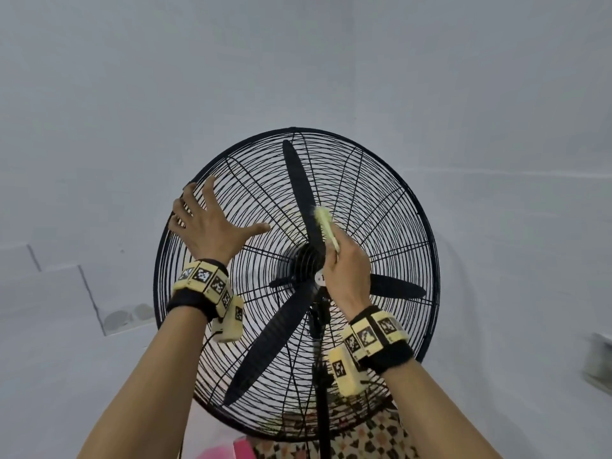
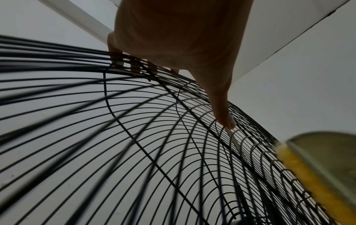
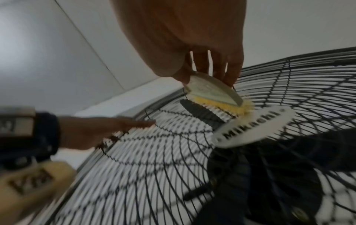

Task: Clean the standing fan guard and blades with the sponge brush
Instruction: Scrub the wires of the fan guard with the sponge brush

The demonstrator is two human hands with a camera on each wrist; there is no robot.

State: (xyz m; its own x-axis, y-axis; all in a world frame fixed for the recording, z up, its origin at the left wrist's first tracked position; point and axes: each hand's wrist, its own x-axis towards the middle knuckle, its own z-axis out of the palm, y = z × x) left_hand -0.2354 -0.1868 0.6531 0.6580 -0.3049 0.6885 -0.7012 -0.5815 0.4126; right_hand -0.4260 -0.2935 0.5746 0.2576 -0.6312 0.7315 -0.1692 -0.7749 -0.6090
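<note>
A black standing fan fills the middle of the head view, its round wire guard (image 1: 390,226) in front of three black blades (image 1: 299,190). My left hand (image 1: 208,226) lies spread and flat on the guard's upper left, fingers straight, thumb (image 2: 225,115) touching the wires. My right hand (image 1: 347,270) grips a pale yellow sponge brush (image 1: 326,226) and holds its sponge edge (image 3: 217,105) against the guard just above the hub badge (image 3: 252,127). The brush (image 2: 316,172) also shows at the lower right of the left wrist view.
The fan's black pole (image 1: 323,392) runs down in front of me. A plain grey wall (image 1: 298,61) stands behind the fan. A pink object (image 1: 241,450) and patterned fabric (image 1: 371,438) lie at the bottom edge. A grey object (image 1: 599,359) sits at the far right.
</note>
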